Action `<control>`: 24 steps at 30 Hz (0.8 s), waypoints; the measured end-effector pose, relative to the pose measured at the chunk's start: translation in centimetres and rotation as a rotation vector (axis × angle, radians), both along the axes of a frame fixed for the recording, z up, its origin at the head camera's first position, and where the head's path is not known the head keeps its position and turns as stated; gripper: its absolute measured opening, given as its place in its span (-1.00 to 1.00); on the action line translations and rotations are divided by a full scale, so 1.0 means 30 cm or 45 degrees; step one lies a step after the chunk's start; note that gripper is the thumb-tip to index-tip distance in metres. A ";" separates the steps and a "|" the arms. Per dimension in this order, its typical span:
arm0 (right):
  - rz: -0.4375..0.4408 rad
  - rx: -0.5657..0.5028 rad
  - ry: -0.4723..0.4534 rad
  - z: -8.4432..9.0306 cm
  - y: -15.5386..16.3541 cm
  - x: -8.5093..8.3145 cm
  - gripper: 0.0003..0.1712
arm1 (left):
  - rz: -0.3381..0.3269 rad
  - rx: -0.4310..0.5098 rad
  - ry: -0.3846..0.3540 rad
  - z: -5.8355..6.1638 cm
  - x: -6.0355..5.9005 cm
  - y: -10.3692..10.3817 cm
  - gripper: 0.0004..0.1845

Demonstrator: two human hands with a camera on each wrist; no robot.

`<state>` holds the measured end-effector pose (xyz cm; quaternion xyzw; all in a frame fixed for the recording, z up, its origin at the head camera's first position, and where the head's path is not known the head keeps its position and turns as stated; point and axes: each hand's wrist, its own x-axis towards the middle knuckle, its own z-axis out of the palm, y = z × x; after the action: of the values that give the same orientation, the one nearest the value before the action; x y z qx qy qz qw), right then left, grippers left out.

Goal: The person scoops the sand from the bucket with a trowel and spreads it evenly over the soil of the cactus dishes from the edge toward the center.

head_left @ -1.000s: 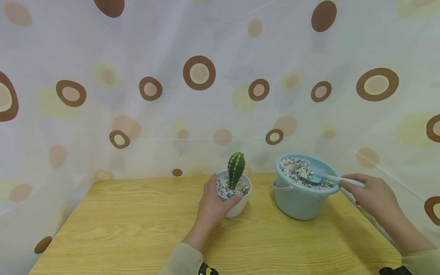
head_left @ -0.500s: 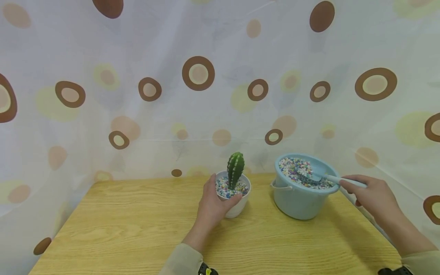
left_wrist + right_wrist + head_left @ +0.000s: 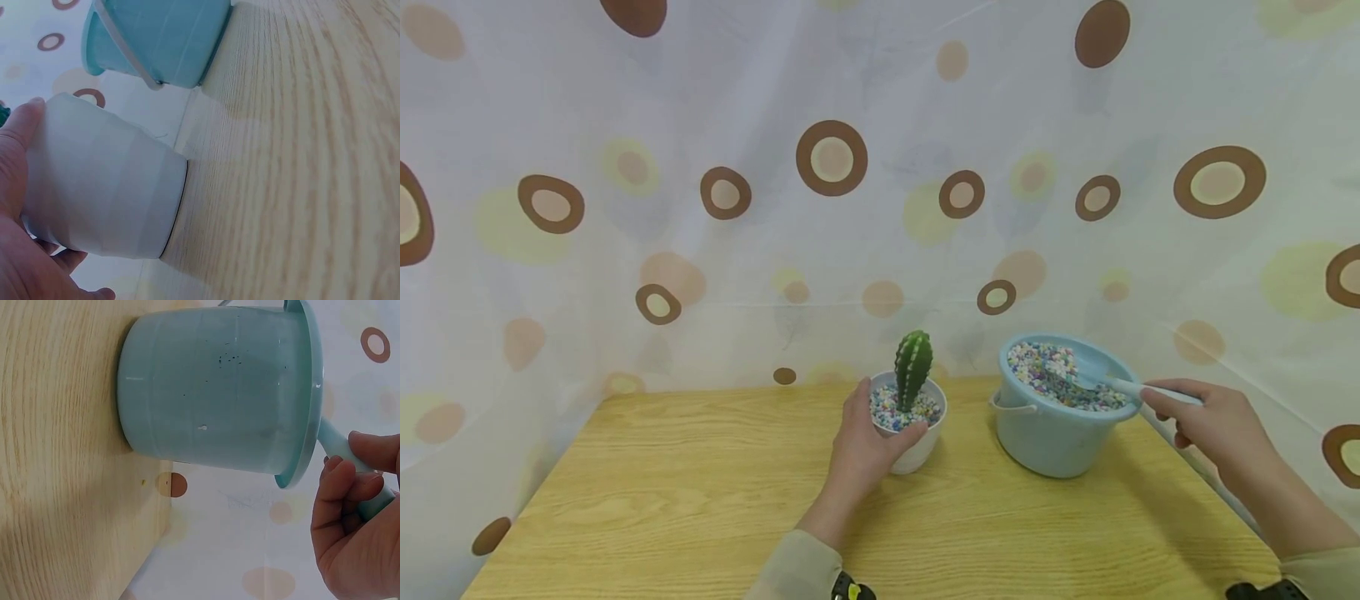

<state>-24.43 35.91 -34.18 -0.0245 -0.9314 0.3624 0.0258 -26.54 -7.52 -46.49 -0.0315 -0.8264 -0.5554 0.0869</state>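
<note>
The left hand (image 3: 861, 442) wraps the side of the white pot (image 3: 917, 446) holding a cactus (image 3: 913, 369) on the bench (image 3: 662, 492). The right hand (image 3: 1213, 421) grips the pale scoop (image 3: 1120, 387) by its handle, blade sunk in the pebbles (image 3: 1045, 371) of the blue bucket (image 3: 1052, 437). The pebbles look loose and spill-prone; the smooth pot is best held around its middle.

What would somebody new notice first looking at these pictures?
Probably the green cactus standing in a white pot of coloured pebbles at mid-table, with the left hand wrapped round the pot. Just right of it sits a light blue bucket full of the same pebbles, where the right hand holds a small scoop dipped in.
</note>
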 end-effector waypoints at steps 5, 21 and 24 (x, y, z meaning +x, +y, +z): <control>0.000 0.017 0.017 0.013 -0.013 0.006 -0.17 | 0.001 0.002 0.006 0.003 0.004 0.001 0.28; 0.041 -0.061 0.068 0.045 -0.116 0.034 -0.26 | -0.003 0.002 0.021 0.007 0.013 -0.005 0.26; 0.053 -0.062 0.095 0.051 -0.141 0.039 -0.30 | 0.000 -0.001 0.016 0.007 0.013 -0.006 0.26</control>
<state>-23.27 31.68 -32.64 0.0077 -0.9210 0.3860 0.0525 -26.15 -7.71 -46.28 -0.0351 -0.8261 -0.5549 0.0921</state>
